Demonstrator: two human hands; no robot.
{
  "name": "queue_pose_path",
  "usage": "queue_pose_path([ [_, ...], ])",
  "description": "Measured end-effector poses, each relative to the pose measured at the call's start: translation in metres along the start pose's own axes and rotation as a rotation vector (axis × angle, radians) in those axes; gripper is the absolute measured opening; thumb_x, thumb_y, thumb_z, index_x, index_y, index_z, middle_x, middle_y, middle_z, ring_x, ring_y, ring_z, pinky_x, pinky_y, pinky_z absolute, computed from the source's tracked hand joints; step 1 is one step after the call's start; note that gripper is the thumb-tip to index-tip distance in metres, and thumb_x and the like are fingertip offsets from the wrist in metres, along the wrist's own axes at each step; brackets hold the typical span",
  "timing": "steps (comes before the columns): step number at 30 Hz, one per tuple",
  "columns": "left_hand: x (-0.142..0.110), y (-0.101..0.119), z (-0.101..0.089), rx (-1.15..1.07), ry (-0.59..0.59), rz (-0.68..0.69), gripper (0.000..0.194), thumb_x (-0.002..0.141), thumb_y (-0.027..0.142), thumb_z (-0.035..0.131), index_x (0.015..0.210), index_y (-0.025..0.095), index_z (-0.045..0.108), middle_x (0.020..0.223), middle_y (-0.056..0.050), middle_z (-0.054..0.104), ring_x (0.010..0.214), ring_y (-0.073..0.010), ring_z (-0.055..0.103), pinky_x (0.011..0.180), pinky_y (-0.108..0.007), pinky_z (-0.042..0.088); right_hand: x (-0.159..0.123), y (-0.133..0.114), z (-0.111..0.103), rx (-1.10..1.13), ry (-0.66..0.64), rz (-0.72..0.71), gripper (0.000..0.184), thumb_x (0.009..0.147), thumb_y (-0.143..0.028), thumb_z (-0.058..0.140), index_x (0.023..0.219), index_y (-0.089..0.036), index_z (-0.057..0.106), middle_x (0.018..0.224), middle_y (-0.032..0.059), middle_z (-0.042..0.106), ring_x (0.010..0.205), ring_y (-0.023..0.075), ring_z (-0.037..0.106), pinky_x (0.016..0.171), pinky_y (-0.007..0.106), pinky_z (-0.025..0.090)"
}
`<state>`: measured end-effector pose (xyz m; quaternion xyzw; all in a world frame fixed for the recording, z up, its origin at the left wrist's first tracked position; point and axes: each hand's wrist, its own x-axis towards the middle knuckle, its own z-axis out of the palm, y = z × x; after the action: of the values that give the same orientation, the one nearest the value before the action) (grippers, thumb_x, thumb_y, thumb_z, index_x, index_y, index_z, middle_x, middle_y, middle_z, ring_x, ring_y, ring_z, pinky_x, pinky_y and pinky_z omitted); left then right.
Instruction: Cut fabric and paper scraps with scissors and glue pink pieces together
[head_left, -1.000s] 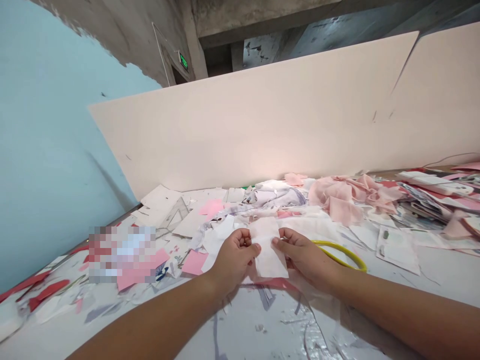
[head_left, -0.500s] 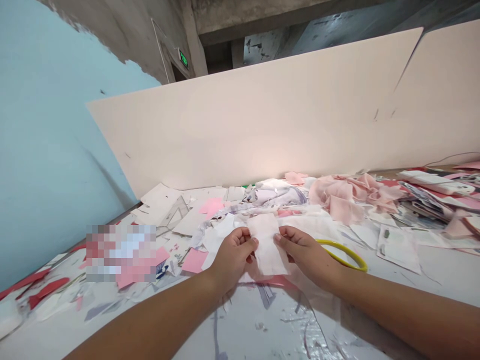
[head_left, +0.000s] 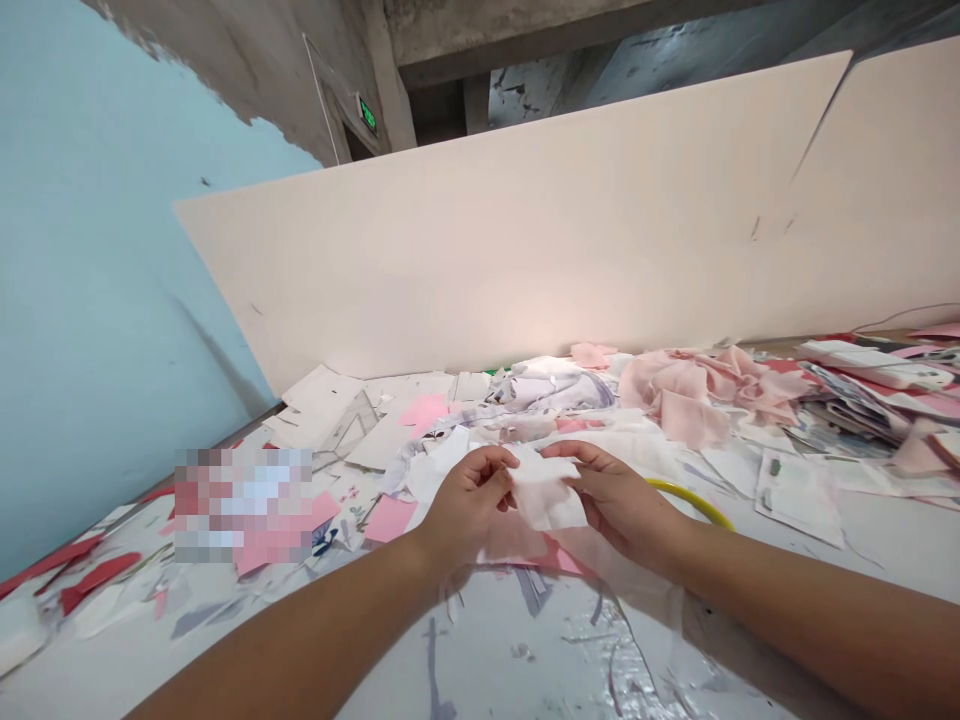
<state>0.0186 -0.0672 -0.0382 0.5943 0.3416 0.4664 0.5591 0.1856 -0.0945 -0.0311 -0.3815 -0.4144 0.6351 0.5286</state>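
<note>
A: Where is the white piece [head_left: 546,492]?
B: Between the two hands, raised a little over the table [head_left: 495,670]. I can't tell if it is cloth or thin paper.
A: And the left hand [head_left: 471,500]?
B: Its thumb and index finger are closed together on the piece's left edge. The other fingers curl in underneath, partly out of sight.
A: The right hand [head_left: 626,500] as well?
B: It has hold of the right side, but its fingers are spread more. The index finger reaches over the far edge, a little apart from the thumb. The lower fingers bend down beside the piece, and I can't see all their tips.
A: Is the piece flat?
B: No, it is bent and creased, with its near part hanging down.
A: What lies about the hands?
B: A yellow hoop [head_left: 694,500] sits just beyond the right wrist, partly hidden by it. A pink square [head_left: 390,520] lies left of the left hand. A darker pink strip [head_left: 562,558] lies below the white piece. Farther off to the right is a heap of pale pink cloth [head_left: 694,385].
</note>
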Motion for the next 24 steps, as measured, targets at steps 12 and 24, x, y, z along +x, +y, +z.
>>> queue_pose_path([
  [12,0.001,-0.006,-0.003,0.015,0.082,-0.041,0.008,0.067,0.020,0.055,0.072,0.019,0.060,0.070,0.000,0.055,0.060,-0.0095,0.046,0.060,-0.023,0.037,0.000,0.000,-0.005,-0.062,-0.072,-0.077,0.004,0.072,-0.021,0.054,0.073,-0.020,0.058,0.064,-0.0025,0.054,0.060,0.0108,0.049,0.057,0.024,0.040],
  [24,-0.006,0.010,0.005,0.078,0.065,-0.122,0.017,0.063,0.030,0.061,0.069,0.018,0.050,0.051,0.007,0.042,0.046,-0.0065,0.036,0.046,-0.019,0.029,-0.004,-0.001,-0.007,-0.433,-0.049,-0.125,0.010,0.071,-0.025,0.062,0.078,-0.019,0.058,0.066,-0.0044,0.051,0.058,0.0082,0.047,0.059,0.024,0.040],
])
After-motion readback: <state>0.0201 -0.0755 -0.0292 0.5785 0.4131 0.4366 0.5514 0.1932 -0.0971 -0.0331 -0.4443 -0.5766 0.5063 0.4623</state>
